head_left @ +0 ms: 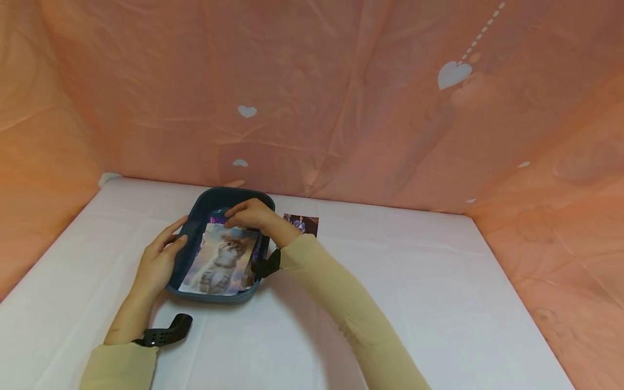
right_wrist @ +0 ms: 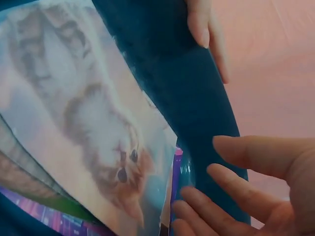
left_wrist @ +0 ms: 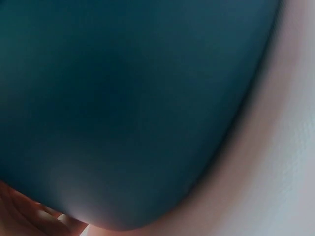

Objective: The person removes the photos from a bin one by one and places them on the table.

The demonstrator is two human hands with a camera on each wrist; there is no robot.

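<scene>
Both arms wear long, close-fitting beige sleeves [head_left: 336, 287] reaching the wrists. Each wrist carries a black strap [head_left: 166, 333], perforated with small holes on the left one.

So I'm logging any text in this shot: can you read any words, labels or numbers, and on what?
None can be read.
Kitten photo in the blue tray: picture only, no words.
Photo under it: purple and green marks, too blurred to tell.
Small photo on the table: too small to read.
Pink backdrop: white hearts only.
</scene>
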